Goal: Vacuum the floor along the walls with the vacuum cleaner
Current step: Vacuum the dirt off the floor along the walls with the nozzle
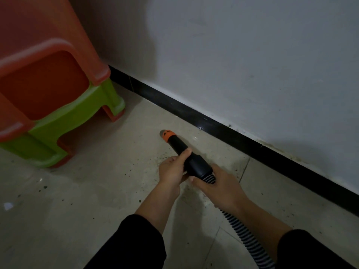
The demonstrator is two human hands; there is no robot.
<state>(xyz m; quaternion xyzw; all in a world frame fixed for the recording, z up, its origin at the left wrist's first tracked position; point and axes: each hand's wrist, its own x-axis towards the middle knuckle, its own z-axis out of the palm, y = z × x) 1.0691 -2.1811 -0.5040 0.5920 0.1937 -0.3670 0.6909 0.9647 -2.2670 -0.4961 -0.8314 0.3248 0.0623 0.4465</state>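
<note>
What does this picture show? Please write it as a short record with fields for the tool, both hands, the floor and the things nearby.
tool: black vacuum nozzle, its orange tip low at the floor, apart from the baseboard
hose: ribbed hose, running back past the right hand
left hand: grips the nozzle's middle
right hand: grips the nozzle's rear end
floor: pale tiles with dark specks
nearby: stacked plastic stools, orange over green

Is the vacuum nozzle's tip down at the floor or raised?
Down: left hand and right hand angle the nozzle so its orange tip points at the floor near the baseboard. Contact: cannot tell.
</note>
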